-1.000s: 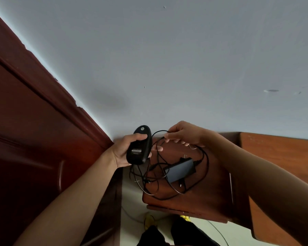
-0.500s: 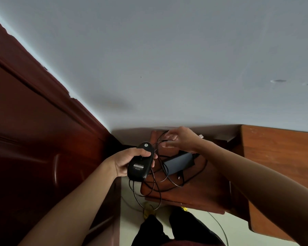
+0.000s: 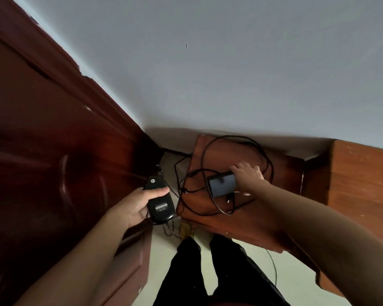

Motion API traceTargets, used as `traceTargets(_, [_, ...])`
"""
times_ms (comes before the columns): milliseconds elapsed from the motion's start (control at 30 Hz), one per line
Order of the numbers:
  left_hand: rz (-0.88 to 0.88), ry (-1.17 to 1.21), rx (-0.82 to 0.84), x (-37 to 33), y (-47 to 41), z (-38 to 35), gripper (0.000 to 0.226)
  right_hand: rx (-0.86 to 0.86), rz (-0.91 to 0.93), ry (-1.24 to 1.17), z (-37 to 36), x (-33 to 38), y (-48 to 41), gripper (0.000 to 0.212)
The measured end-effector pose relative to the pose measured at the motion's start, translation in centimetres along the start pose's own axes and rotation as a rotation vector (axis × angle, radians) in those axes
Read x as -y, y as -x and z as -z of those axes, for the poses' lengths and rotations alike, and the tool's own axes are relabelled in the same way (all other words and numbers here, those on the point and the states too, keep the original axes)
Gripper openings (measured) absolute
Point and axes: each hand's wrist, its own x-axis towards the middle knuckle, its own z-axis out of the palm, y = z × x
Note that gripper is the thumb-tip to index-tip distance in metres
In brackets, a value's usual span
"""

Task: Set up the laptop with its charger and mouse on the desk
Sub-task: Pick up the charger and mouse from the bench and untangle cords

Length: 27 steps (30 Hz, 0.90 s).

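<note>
Black plastic fills my left hand: the mouse is gripped with its underside facing the camera, label visible, thumb pressed across its middle and fingers wrapped behind. Its long axis runs roughly up and down the frame, tilted a little, with the narrower end bearing a small round mark pointing up and away from me and the broader end toward my body. It is held in the air over the gap between the dark red wooden door on the left and the small reddish-brown surface on the right, just beside the surface's left edge.

My right hand reaches onto that surface and is closed over the right end of the charger brick, fingers curled on top of it. The brick is a dark grey block, long axis lying about left to right, its free end pointing toward the mouse. I cannot tell whether it is lifted or resting on the wood. A two-pin plug shows just below it.

The black cable loops loosely over the surface, arcing behind my right hand, and strands trail off the left edge toward the floor. A lighter wooden piece stands further right, against the pale wall.
</note>
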Motion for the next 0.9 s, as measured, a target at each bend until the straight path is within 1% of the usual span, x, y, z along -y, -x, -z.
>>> traceTargets(100, [0.050,-0.008,-0.038,2.3,-0.2,0.3,0.045,0.032,0.047,0.070,-1.6,1.8,-2.1,0.073])
traceTargets(200, [0.042,-0.081,-0.085,3.4,-0.2,0.7,0.060,0.010,0.048,0.130,-2.0,2.0,-2.6,0.066])
traceTargets(267, [0.024,-0.081,-0.081,3.2,0.0,0.7,0.063,0.030,0.080,0.076,-2.1,1.2,-2.2,0.063])
traceTargets(300, [0.010,-0.069,-0.064,2.9,0.2,0.4,0.059,0.049,0.086,0.004,-2.2,0.6,-1.8,0.060])
traceTargets(367, [-0.026,-0.009,0.006,1.9,0.6,-0.3,0.040,0.079,0.085,-0.143,-1.9,-0.5,-0.4,0.053])
traceTargets(433, [-0.064,0.044,0.094,0.5,0.9,-1.5,0.021,0.075,0.081,-0.218,-0.9,-1.4,1.1,0.046])
traceTargets(467, [-0.076,0.059,0.115,-0.1,0.7,-1.9,0.018,0.076,0.077,-0.259,-0.3,-1.6,1.7,0.043])
traceTargets(533, [-0.109,0.044,0.139,-1.7,0.7,-3.3,0.021,0.086,0.061,-0.391,1.7,-2.3,3.2,0.039])
traceTargets(600, [-0.141,0.021,0.139,-3.3,0.5,-4.3,0.023,0.134,0.092,-0.594,3.7,-2.9,4.3,0.033])
traceTargets(700, [-0.130,0.037,0.142,-5.4,0.8,-5.4,0.024,0.137,0.134,-0.889,6.8,-3.5,7.2,0.028])
traceTargets(733, [-0.112,0.053,0.163,-6.0,0.9,-5.5,0.030,0.124,0.132,-0.962,7.8,-3.7,8.4,0.028])
traceTargets(767, [-0.086,0.080,0.184,-6.3,0.9,-5.5,0.042,0.125,0.134,-1.033,8.6,-3.6,9.3,0.028])
traceTargets(833, [-0.054,0.148,0.232,-6.8,0.9,-5.3,0.071,0.126,0.140,-1.148,9.9,-3.6,10.9,0.026])
traceTargets(867, [-0.051,0.188,0.266,-7.2,1.2,-5.4,0.074,0.125,0.145,-1.195,10.5,-3.4,11.7,0.025])
traceTargets(900, [-0.058,0.238,0.293,-7.6,1.3,-5.7,0.064,0.133,0.158,-1.232,10.9,-3.1,12.3,0.025])
